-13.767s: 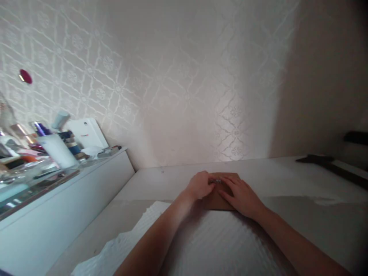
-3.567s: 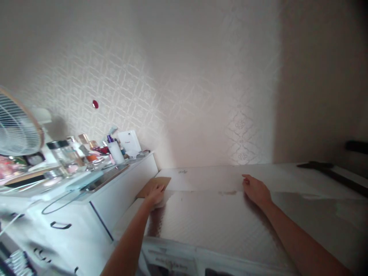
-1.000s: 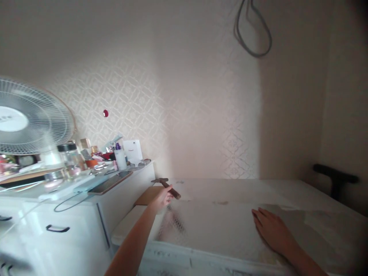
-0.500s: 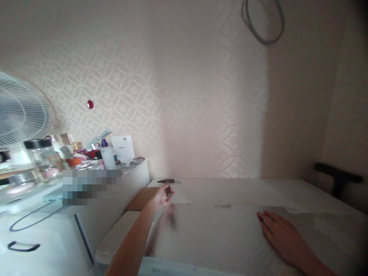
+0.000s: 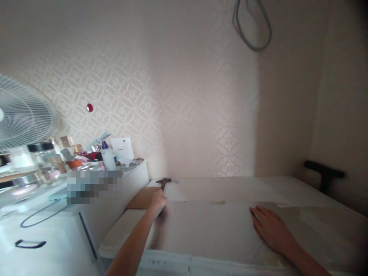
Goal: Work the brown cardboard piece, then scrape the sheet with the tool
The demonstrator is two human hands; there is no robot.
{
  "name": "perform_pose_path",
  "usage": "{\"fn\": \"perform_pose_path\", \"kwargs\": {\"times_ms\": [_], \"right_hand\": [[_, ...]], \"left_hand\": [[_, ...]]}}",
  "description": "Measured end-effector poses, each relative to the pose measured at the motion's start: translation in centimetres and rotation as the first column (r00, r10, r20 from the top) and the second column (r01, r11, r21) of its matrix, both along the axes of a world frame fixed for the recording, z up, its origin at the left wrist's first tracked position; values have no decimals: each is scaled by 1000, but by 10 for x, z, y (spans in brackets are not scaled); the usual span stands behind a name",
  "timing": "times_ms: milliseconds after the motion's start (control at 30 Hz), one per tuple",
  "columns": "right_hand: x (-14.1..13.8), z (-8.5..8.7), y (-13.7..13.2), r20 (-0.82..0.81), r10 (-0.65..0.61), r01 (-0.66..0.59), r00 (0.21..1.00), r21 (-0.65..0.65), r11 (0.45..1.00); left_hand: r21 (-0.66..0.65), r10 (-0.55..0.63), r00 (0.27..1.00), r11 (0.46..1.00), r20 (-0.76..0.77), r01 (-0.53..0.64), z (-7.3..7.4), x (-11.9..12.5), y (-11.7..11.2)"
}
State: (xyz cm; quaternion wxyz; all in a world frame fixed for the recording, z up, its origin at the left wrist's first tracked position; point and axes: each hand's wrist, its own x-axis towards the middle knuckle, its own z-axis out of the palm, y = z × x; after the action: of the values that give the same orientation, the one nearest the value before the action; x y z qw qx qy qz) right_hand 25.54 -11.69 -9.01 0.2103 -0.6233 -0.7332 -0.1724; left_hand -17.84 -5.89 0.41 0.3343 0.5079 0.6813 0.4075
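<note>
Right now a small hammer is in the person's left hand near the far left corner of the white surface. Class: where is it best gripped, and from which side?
Grip the hammer on its brown handle, as the left hand does, coming from the near side. The handle runs toward the person while the cross-shaped head points at the wall, so the shaft end likely gives the steadiest hold.

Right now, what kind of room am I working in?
Probably a room in a home, perhaps a bedroom: patterned wallpaper, a white dresser crowded with bottles beside a fan. Your left hand holds a small hammer; your right hand lies flat on the white table.
</note>
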Motion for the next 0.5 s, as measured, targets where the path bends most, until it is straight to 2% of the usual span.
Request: {"fn": "perform_pose_path", "kwargs": {"times_ms": [100,167,267,333,433,500], "right_hand": [[-3,2,-1,-17,-16,15,1000,-30,999],[-5,4,-1,-26,-18,17,999,-47,999],[-8,8,-2,-33,-15,12,999,-75,997],[-10,12,-4,-40,-11,7,999,-93,996],[-13,17,-6,-54,-14,7,998,-123,992],[-14,21,-8,-58,-20,12,998,-148,989]], "left_hand": [[80,122,970,991,-211,-107,5,13,-17],[108,160,926,986,-341,-131,6,23,-29],[116,161,777,987,-609,-113,8,40,-45],[134,135,709,989,-693,-57,12,55,-56],[237,81,798,968,-597,79,27,91,-89],[374,32,868,910,-496,180,41,121,-127]]}}
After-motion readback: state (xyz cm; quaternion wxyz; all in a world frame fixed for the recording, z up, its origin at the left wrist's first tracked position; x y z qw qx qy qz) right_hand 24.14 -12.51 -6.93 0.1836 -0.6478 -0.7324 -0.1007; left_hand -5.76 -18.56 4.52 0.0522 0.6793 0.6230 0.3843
